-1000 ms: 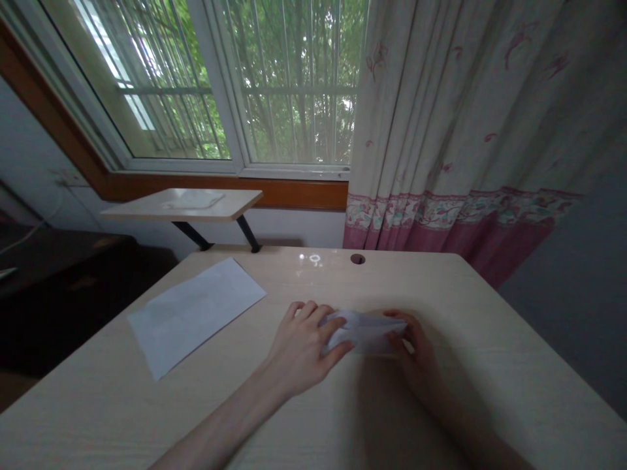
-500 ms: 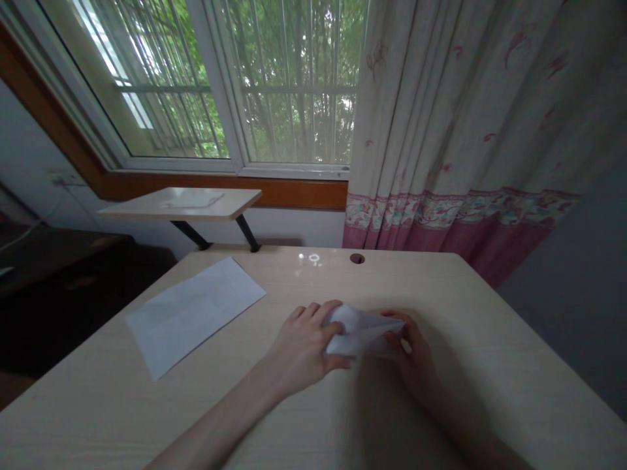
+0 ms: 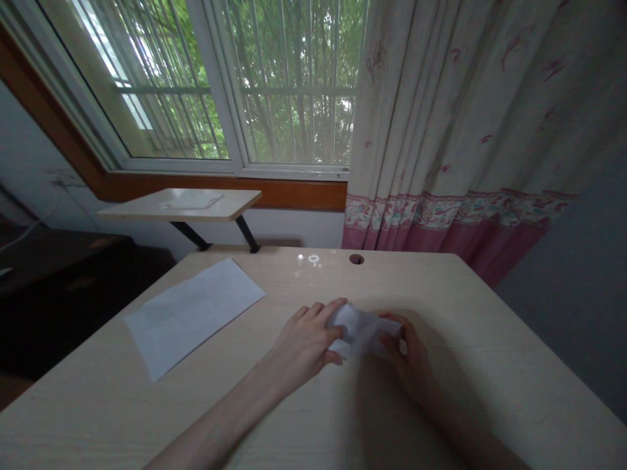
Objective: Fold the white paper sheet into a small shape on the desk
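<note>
A small piece of folded white paper [image 3: 361,331] is held between my two hands, just above or on the desk; which of these I cannot tell. My left hand [image 3: 311,336] grips its left end, with the fingers bent over it and the thumb at the near side. At the right end, my right hand [image 3: 406,349] pinches the paper between thumb and fingers. The paper's inner folds are partly hidden by my fingers. A flat white sheet or stack of paper [image 3: 196,316] lies on the desk left of my hands.
The pale wooden desk [image 3: 274,418] has a round cable hole [image 3: 356,259] near its back edge. A raised shelf [image 3: 240,203] on black legs stands at the back left with a whitish flat item on it. Behind are a barred window and a curtain [image 3: 455,225].
Both hands keep hold of the folded paper. Its right part looks lower and more flattened, and my right fingers have moved slightly left along it. The flat paper stays where it was.
</note>
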Available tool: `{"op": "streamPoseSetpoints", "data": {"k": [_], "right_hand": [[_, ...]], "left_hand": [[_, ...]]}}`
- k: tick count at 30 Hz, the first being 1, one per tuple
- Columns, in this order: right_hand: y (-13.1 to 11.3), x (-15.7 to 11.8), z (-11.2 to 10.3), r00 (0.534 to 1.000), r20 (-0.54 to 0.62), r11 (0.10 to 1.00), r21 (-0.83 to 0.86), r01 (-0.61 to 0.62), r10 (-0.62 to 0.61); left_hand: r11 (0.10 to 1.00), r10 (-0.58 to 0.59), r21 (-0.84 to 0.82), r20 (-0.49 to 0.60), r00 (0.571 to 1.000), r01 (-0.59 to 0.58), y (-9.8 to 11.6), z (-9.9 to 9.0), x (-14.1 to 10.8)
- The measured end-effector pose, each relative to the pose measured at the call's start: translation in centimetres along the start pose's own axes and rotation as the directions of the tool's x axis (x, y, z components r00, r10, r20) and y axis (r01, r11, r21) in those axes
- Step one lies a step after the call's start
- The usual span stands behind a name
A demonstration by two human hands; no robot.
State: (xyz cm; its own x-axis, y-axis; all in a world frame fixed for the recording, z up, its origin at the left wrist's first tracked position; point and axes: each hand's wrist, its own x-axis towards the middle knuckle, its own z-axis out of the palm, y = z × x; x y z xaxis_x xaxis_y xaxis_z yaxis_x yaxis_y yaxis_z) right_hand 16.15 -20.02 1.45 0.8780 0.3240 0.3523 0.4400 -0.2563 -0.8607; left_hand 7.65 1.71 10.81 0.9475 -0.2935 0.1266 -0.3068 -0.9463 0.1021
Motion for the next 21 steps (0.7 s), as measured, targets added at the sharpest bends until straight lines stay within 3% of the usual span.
{"op": "streamPoseSetpoints", "data": {"k": [8,15,18,21], "right_hand": [[0.4,-0.2,0.4,0.999,0.003,0.996,-0.077,-0.033,0.033],[0.4,-0.1,0.4,0.999,0.002,0.996,-0.079,-0.034,0.034],[0.3,-0.1,0.3,0.999,0.000,0.996,-0.078,-0.036,0.036],[0.4,-0.1,0.3,0.999,-0.007,0.996,-0.074,-0.042,0.042]], "left_hand": [[0.999,-0.024,0.047,0.084,0.996,0.020,-1.1,-0.3,-0.8],[0.994,-0.098,-0.027,0.113,0.989,0.101,-3.0,-2.3,-2.5],[0.981,-0.118,-0.136,0.143,0.983,0.138,-3.9,-3.3,-3.2],[0.932,-0.065,-0.345,0.147,0.987,0.113,-4.8,-3.6,-3.6]]}}
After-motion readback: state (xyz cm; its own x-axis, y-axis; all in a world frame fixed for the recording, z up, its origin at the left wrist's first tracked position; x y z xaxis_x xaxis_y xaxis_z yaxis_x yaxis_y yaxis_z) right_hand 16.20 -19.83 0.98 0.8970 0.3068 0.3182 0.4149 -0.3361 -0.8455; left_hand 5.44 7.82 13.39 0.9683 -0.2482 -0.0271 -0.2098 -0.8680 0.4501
